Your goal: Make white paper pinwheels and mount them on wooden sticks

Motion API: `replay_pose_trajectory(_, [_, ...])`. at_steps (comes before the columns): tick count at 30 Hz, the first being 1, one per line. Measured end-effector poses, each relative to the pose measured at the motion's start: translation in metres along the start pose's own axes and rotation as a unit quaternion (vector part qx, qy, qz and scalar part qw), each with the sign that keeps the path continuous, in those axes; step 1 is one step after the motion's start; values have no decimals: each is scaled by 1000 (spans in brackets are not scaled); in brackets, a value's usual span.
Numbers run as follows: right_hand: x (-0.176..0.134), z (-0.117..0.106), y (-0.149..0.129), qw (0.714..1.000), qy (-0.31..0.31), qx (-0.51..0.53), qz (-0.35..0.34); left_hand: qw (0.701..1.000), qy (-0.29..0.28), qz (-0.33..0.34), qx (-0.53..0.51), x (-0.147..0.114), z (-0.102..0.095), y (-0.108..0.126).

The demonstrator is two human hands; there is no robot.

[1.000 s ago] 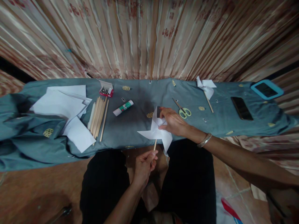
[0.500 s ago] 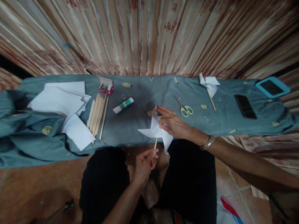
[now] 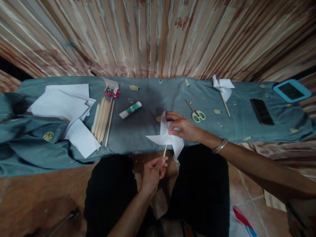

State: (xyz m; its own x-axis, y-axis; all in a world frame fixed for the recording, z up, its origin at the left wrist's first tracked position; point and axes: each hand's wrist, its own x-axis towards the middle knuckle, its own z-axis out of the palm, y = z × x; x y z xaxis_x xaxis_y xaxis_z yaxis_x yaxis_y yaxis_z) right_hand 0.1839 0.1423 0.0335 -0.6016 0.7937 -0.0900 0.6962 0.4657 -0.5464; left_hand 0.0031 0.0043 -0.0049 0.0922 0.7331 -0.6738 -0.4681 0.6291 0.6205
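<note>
A white paper pinwheel (image 3: 164, 139) on a thin wooden stick (image 3: 165, 151) is held over the front edge of the table. My left hand (image 3: 153, 171) is closed round the stick below the blades. With thumb and fingers my right hand (image 3: 182, 127) pinches the pinwheel's right side near its middle; the fingertips partly hide the centre. Beyond my right hand lie green-handled scissors (image 3: 197, 115). A glue stick (image 3: 130, 110) rests to the left of the pinwheel.
White paper sheets (image 3: 61, 103), wooden sticks (image 3: 103, 118) and a small red box (image 3: 111, 91) of metal pieces lie at left. Another pinwheel (image 3: 223, 88), a dark phone (image 3: 261, 112) and a blue-framed device (image 3: 292, 91) are at right. Patterned curtains (image 3: 148, 39) hang behind the cloth-covered table (image 3: 138, 138).
The fingers of my right hand have shifted slightly on the pinwheel. My left hand keeps its hold on the stick; the view has moved a little.
</note>
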Motion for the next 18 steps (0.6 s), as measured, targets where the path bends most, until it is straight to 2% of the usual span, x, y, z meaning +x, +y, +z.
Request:
replay_pose_trajectory(5, [8,-2,9,1000,-5,24,2,1000,-2,-2,0,0,-1,0])
replay_pose_trajectory(8, [12,-5,6,999,7,8,42,1000,-3,-5,0,0,-1,-1])
replay_pose_trajectory(11, [16,-12,0,996,-6,-29,89,1000,-2,-3,-5,0,0,-1])
replay_pose_trajectory(14, [23,-21,-4,988,-59,-81,116,1000,-9,3,-2,1,0,-2])
replay_pose_trajectory(18, [35,-33,-5,970,-167,-131,121,1000,-12,2,-1,1,-1,-2])
